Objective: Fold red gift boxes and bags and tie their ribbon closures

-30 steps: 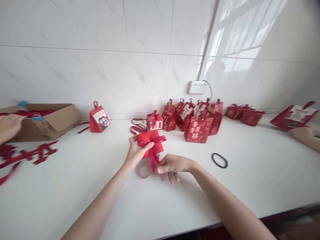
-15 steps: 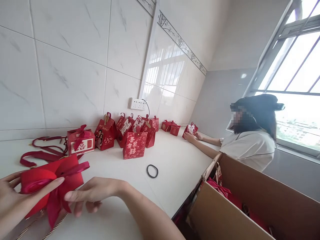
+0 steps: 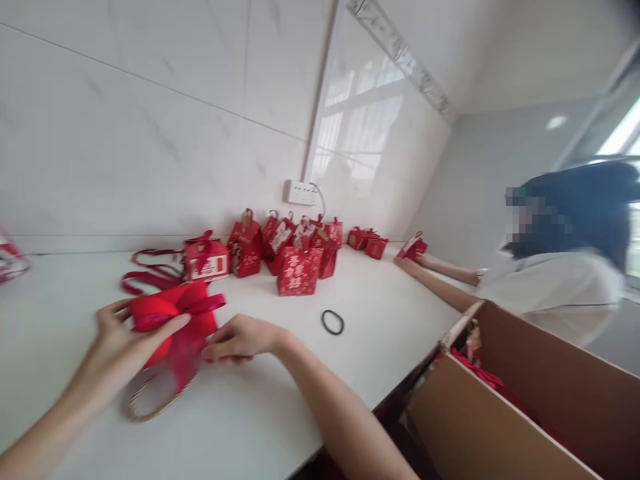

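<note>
head view, blurred red box (image 3: pixel 173 320), ribbon tail smeared, left hand (image 3: pixel 123 340) gripping

The left hand (image 3: pixel 117 343) gripped a red box (image 3: pixel 203 325), thumb across its front. The fingers (image 3: pixel 213 347) of the right hand (image 3: pixel 243 339) touched the dark red ribbon (image 3: pixel 183 350) hanging from the bow; whether they pinched it could not be told. A gold cord loop (image 3: pixel 150 403) lay on the white surface (image 3: pixel 260 413) just below the left fingers. A black hair tie (image 3: pixel 333 322) lay right of the right fingers. Beyond them stood a cluster of red gift boxes (image 3: pixel 299 272). Far right, another person's hand (image 3: pixel 406 261) touched a red packet (image 3: pixel 414 247).
</note>
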`<action>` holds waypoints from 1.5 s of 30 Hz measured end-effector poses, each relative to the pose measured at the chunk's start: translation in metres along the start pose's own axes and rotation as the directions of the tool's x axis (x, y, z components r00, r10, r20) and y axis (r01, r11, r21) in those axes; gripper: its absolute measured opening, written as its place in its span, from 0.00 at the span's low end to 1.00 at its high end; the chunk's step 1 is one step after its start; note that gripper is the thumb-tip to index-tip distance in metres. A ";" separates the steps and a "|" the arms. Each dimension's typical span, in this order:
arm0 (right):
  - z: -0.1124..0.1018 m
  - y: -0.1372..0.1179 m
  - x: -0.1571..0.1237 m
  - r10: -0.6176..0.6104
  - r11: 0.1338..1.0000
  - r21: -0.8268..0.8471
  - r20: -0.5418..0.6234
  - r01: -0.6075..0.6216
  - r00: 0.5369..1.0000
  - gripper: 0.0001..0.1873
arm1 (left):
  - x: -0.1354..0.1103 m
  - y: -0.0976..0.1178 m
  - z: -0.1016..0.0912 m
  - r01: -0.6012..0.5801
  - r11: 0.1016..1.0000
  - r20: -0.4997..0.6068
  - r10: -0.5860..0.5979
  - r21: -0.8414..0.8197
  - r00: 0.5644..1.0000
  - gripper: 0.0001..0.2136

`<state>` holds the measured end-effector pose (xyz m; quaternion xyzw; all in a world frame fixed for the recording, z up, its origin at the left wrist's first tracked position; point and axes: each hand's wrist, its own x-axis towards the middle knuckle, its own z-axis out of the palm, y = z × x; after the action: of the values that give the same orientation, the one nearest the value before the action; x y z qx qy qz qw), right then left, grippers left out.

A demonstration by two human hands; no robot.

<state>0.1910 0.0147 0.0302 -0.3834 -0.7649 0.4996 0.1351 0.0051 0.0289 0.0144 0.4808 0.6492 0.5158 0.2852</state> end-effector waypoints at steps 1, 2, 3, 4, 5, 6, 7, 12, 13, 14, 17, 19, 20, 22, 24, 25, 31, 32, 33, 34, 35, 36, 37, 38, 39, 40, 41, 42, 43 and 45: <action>0.001 0.000 0.000 0.011 1.000 -0.007 -0.009 -0.011 1.000 0.08 | -0.005 -0.002 -0.003 -0.005 0.999 0.033 0.006 -0.044 0.999 0.30; 0.001 0.000 0.000 0.022 1.000 -0.008 -0.014 -0.023 1.000 0.08 | -0.009 -0.004 -0.005 -0.026 0.996 0.053 0.031 -0.083 0.998 0.30; 0.001 0.001 -0.001 0.031 0.999 -0.011 -0.012 -0.031 0.999 0.09 | -0.012 -0.005 -0.007 -0.061 0.993 0.049 0.066 -0.105 0.997 0.31; 0.000 0.002 -0.002 0.038 0.999 -0.007 -0.019 -0.038 0.999 0.10 | -0.015 -0.005 -0.007 -0.064 0.992 0.075 0.073 -0.112 0.995 0.31; -0.002 0.003 -0.004 0.057 0.998 -0.006 -0.020 -0.057 0.998 0.10 | -0.016 -0.004 -0.008 -0.065 0.990 0.121 0.080 -0.125 0.989 0.32; -0.004 0.004 -0.006 0.083 0.996 -0.021 -0.015 -0.084 0.996 0.11 | -0.017 -0.003 -0.008 -0.081 0.988 0.119 0.097 -0.130 0.988 0.32; -0.007 0.006 -0.008 0.101 0.994 -0.042 -0.003 -0.101 0.995 0.14 | -0.018 -0.001 -0.009 -0.091 0.986 0.121 0.107 -0.137 0.987 0.31; -0.011 0.006 -0.010 0.008 0.985 0.164 -0.365 0.056 0.931 0.28 | -0.025 0.005 -0.015 -0.056 0.982 0.196 0.092 -0.180 0.976 0.30; -0.008 0.006 -0.007 -0.015 0.975 0.194 -0.435 0.110 0.900 0.28 | -0.026 0.005 -0.015 -0.062 0.980 0.213 0.102 -0.186 0.972 0.30; -0.005 0.005 -0.003 -0.032 0.966 0.209 -0.479 0.150 0.877 0.27 | -0.027 0.004 -0.015 -0.067 0.979 0.231 0.111 -0.193 0.966 0.30; 0.006 0.005 0.008 -0.048 0.937 0.264 -0.548 0.227 0.835 0.26 | -0.029 -0.001 -0.013 -0.102 0.971 0.232 0.152 -0.215 0.961 0.34; 0.009 0.006 0.011 -0.034 0.897 0.342 -0.579 0.281 0.814 0.25 | -0.028 -0.004 -0.013 -0.199 0.952 0.183 0.244 -0.231 0.952 0.35; 0.009 0.006 0.011 -0.025 0.874 0.379 -0.589 0.304 0.808 0.25 | -0.027 -0.004 -0.013 -0.260 0.936 0.166 0.302 -0.236 0.939 0.33; 0.006 0.006 0.009 -0.008 0.842 0.427 -0.602 0.329 0.799 0.24 | -0.024 -0.005 -0.014 -0.344 0.906 0.169 0.389 -0.246 0.905 0.23; 0.003 0.006 0.006 0.017 0.837 0.440 -0.616 0.326 0.788 0.24 | -0.019 -0.005 -0.017 -0.352 0.901 0.189 0.403 -0.254 0.896 0.15; 0.001 0.006 0.005 0.030 0.839 0.441 -0.623 0.319 0.781 0.24 | -0.017 -0.006 -0.018 -0.348 0.903 0.187 0.398 -0.251 0.898 0.14; -0.002 0.010 0.005 0.051 0.823 0.469 -0.621 0.319 0.782 0.24 | -0.009 -0.010 -0.023 -0.414 0.888 0.206 0.452 -0.201 0.868 0.09; -0.002 0.011 0.006 0.052 0.824 0.471 -0.618 0.316 0.785 0.24 | -0.009 -0.010 -0.024 -0.411 0.891 0.205 0.447 -0.195 0.871 0.08; -0.002 0.011 0.006 0.054 0.826 0.471 -0.615 0.311 0.787 0.24 | -0.009 -0.010 -0.024 -0.404 0.895 0.199 0.438 -0.191 0.877 0.09; -0.002 0.012 0.006 0.055 0.827 0.470 -0.611 0.307 0.789 0.24 | -0.009 -0.009 -0.025 -0.395 0.900 0.188 0.427 -0.185 0.884 0.10; -0.002 0.012 0.006 0.054 0.828 0.470 -0.608 0.305 0.792 0.25 | -0.010 -0.009 -0.025 -0.388 0.905 0.175 0.417 -0.177 0.892 0.11; -0.002 0.012 0.006 0.050 0.826 0.472 -0.605 0.308 0.795 0.25 | -0.011 -0.008 -0.025 -0.384 0.908 0.161 0.409 -0.166 0.898 0.12; -0.002 0.011 0.006 0.046 0.822 0.477 -0.601 0.312 0.798 0.25 | -0.011 -0.007 -0.025 -0.383 0.911 0.149 0.404 -0.154 0.903 0.12; -0.002 0.011 0.006 0.042 0.818 0.482 -0.596 0.315 0.802 0.26 | -0.012 -0.006 -0.025 -0.382 0.913 0.139 0.401 -0.143 0.906 0.13; -0.001 0.010 0.005 0.042 0.815 0.487 -0.589 0.314 0.807 0.26 | -0.012 -0.005 -0.024 -0.381 0.915 0.133 0.397 -0.135 0.908 0.13; -0.001 0.010 0.005 0.044 0.814 0.492 -0.583 0.310 0.811 0.26 | -0.013 -0.005 -0.024 -0.376 0.918 0.128 0.392 -0.129 0.911 0.13; -0.001 0.009 0.005 0.047 0.813 0.497 -0.578 0.305 0.815 0.26 | -0.013 -0.005 -0.023 -0.369 0.921 0.124 0.384 -0.125 0.915 0.13; -0.001 0.009 0.005 0.049 0.811 0.501 -0.573 0.302 0.818 0.25 | -0.013 -0.004 -0.022 -0.358 0.926 0.117 0.372 -0.122 0.921 0.13; -0.001 0.009 0.005 0.049 0.808 0.506 -0.570 0.303 0.820 0.25 | -0.014 -0.004 -0.021 -0.344 0.931 0.108 0.357 -0.122 0.928 0.13; -0.001 0.009 0.005 0.050 0.799 0.518 -0.565 0.306 0.824 0.24 | -0.015 -0.004 -0.019 -0.322 0.938 0.083 0.334 -0.129 0.939 0.14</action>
<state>0.1922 0.0207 0.0214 -0.3944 -0.5249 0.5679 0.4964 -0.0069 0.0078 0.0141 0.5915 0.5138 0.5665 0.2553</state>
